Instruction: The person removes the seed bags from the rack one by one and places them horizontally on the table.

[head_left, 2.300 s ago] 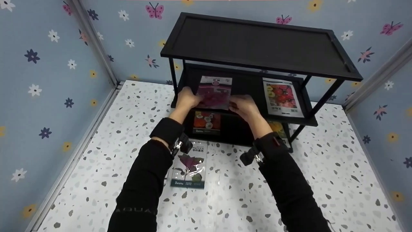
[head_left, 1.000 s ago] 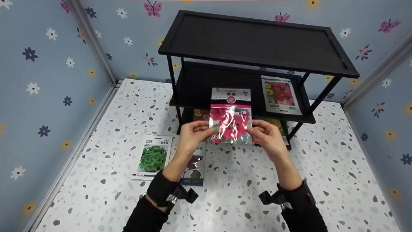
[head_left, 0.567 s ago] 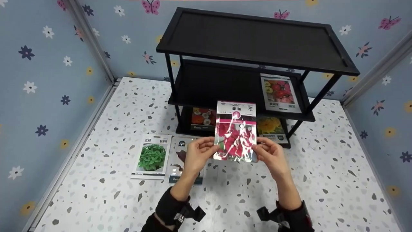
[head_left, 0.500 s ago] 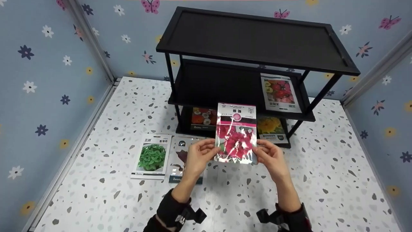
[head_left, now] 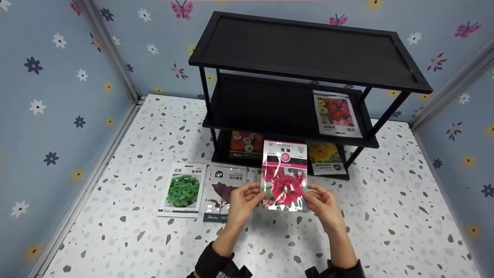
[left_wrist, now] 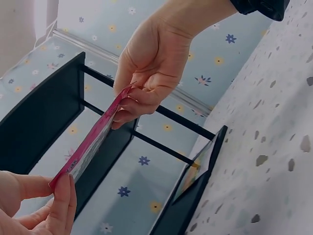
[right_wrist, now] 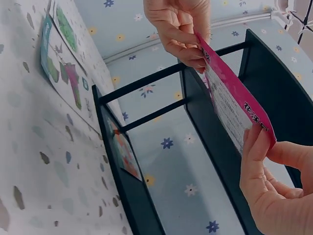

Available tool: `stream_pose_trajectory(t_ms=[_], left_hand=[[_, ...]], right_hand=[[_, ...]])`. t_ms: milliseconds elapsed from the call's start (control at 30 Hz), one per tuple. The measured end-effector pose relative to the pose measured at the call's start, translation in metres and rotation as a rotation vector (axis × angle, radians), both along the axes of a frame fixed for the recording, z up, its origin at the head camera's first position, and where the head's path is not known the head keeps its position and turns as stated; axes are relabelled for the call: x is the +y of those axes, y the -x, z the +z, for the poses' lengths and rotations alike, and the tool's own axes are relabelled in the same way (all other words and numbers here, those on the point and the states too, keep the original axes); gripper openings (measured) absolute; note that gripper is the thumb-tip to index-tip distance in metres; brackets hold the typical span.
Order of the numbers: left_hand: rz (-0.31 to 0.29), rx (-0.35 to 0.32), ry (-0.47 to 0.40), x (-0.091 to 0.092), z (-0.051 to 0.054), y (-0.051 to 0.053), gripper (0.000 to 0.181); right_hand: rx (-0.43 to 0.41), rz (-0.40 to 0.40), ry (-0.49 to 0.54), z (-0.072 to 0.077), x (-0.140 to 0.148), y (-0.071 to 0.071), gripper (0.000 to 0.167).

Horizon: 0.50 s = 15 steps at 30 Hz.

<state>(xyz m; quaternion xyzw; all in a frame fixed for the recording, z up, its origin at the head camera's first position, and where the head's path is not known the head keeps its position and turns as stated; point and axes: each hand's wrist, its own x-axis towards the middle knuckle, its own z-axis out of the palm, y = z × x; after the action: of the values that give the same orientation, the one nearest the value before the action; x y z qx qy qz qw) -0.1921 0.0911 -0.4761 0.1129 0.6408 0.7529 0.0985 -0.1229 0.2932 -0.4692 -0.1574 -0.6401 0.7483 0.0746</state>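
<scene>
A seed packet (head_left: 286,170) with a large pink flower hangs in front of the black shelf, above the speckled floor. My left hand (head_left: 243,202) pinches its left edge near the bottom between thumb and fingers. At the opposite edge, my right hand (head_left: 324,206) pinches it the same way. Both wrist views show the packet (left_wrist: 95,134) stretched between the two hands, its printed back (right_wrist: 230,105) partly visible. Left of my left hand, a packet with dark purple leaves (head_left: 222,193) lies on the floor, partly covered by that hand. Beside it lies a packet with green leaves (head_left: 183,191).
The black three-tier shelf (head_left: 305,50) stands against the patterned wall. A packet of red flowers (head_left: 336,114) lies on its middle tier at right. On the bottom tier are an orange-and-white flower packet (head_left: 246,144) and a yellow flower packet (head_left: 326,156).
Both hands have drawn the pink flower packet off the left of the middle tier and brought it toward me, lower over the floor. The green-leaf packet has come into sight.
</scene>
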Motion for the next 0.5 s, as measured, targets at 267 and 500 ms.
stream_pose_trajectory(t_ms=[267,500], left_hand=[[-0.007,-0.035,0.035,-0.001,-0.015,-0.008,0.027],[-0.009,-0.044,0.019,0.001,-0.019,-0.011,0.025]], right_hand=[[-0.036,-0.006,0.008,-0.02,-0.003,-0.009,0.027],[-0.045,0.01,-0.013,-0.028,-0.003,-0.014,0.028]])
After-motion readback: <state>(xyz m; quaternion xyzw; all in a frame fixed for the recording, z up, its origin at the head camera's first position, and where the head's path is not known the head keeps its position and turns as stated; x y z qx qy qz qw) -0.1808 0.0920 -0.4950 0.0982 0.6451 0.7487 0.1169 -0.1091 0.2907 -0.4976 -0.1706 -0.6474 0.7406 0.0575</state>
